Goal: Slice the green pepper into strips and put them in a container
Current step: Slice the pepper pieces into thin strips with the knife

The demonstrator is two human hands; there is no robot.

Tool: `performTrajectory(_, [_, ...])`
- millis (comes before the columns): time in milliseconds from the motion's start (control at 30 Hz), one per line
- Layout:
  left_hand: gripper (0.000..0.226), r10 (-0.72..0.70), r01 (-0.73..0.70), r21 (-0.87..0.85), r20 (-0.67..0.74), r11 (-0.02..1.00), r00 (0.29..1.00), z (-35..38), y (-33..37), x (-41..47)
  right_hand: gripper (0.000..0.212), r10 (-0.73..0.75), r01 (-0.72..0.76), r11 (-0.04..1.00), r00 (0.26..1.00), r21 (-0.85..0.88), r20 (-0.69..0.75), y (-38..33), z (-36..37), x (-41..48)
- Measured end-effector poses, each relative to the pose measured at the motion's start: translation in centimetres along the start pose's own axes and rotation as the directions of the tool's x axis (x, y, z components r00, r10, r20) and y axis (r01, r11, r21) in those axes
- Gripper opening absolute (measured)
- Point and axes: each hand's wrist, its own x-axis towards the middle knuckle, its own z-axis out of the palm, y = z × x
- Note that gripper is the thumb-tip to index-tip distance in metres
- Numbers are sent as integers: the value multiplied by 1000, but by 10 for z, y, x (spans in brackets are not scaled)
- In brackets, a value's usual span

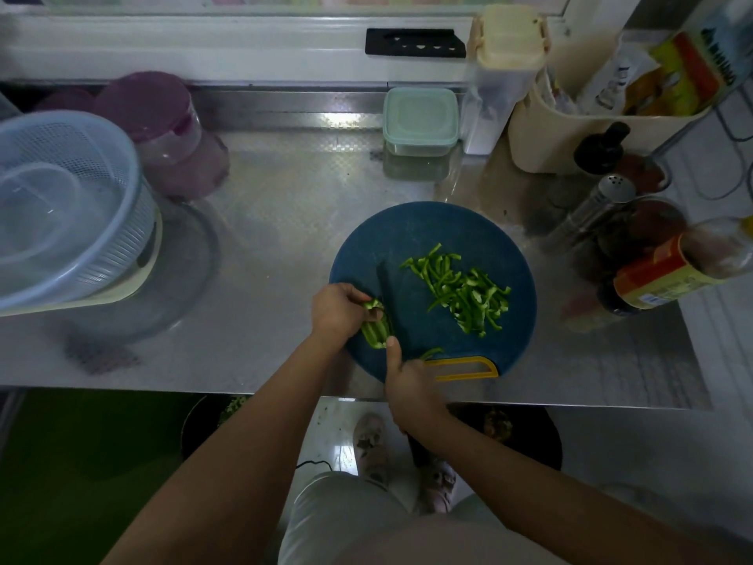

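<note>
Most of the slicing looks done. A loose pile of green strips (464,293) lies on the right half of the round blue cutting board (423,234), and one stray strip (430,352) sits near the board's front edge, just beside its yellow handle slot (464,369). What is left of the pepper is a small piece (374,330) at the board's left edge. The left hand (337,314) pins it there, fingers curled and clamped on it, with the dark knife (385,291) against its right side. The right hand (411,387), at the board's front edge, is wrapped round the knife's handle (itself hidden in the fist). The green-lidded container (419,120), behind the board and well apart from it, has its lid on. I judge that a few cuts remain, then the whole transfer.
</note>
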Motion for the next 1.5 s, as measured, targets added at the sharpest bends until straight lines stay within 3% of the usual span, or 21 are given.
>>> performTrajectory(200, [33, 176, -184, -112, -79, 976, 981, 2, -17, -13, 67, 22, -27, 998, 996, -54, -90, -11, 4, -2])
performTrajectory(400, [37, 238, -242, -142, -43, 960, 970, 7, -27, -19, 69, 18, -17, 1000, 999, 11, -51, -25, -14, 4])
performTrajectory(467, [32, 197, -210, -203, -80, 956, 977, 7, -25, -20, 72, 12, -11, 1000, 999, 15, -44, -22, -14, 5])
performTrajectory(567, [16, -31, -82, -413, -260, 907, 965, 4, -22, -18, 75, 4, -5, 1000, 999, -26, -40, -16, -13, 5])
performTrajectory(633, [19, -112, -64, -483, -327, 873, 938, 0, -24, -14, 75, -13, 13, 1000, 1000, -24, -20, -13, -17, 4])
performTrajectory(767, [22, 1, -103, -406, -243, 908, 970, -1, -28, -11, 62, -57, 51, 998, 989, 48, 139, -3, -33, 7])
performTrajectory(867, [29, 75, -130, -296, -192, 946, 979, 0, -33, -13, 62, 12, -88, 958, 964, 274, 267, 12, -43, 1])
performTrajectory(967, [30, 100, -141, -239, -176, 961, 979, -1, -33, -15, 56, -9, -111, 944, 932, 310, 362, 31, -54, -9])
performTrajectory(1300, [31, 194, -219, -195, -142, 956, 971, 3, -25, -20, 60, 6, -36, 988, 981, 152, 193, 41, -125, 31])
performTrajectory(1500, [35, 212, -260, -211, -224, 942, 951, 16, -23, -20, 62, -63, -19, 964, 951, 264, 302, 24, -111, 15])
